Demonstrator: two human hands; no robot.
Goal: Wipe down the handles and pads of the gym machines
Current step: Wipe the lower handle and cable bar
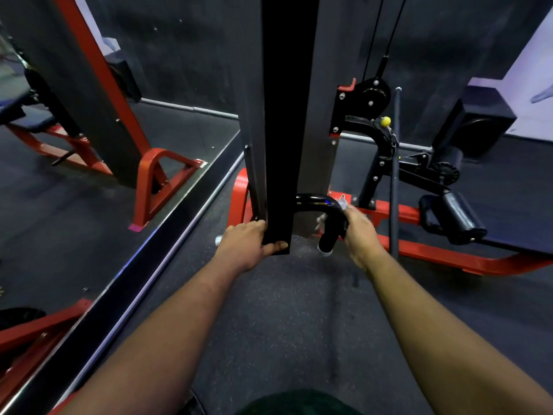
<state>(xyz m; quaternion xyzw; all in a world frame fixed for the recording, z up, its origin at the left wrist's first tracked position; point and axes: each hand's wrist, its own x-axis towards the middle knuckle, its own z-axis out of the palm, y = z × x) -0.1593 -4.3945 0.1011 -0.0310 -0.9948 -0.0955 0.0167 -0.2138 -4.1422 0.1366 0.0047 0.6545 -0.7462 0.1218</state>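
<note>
Two hands on a gym machine in a dark room

A big mirror (74, 145) covers the wall on the left, above a dark speckled floor (284, 324). The left hand (245, 245) curls its fingers and thumb around the bottom of a tall black post (284, 130). Next to it, the right hand (360, 232) presses a white cloth (321, 220) against the curved black handle (324, 215); most of the cloth is hidden and blurry. Further right sit two black roller pads (457, 214) on the red frame (449, 256), which is cut off at the picture's edge
</note>
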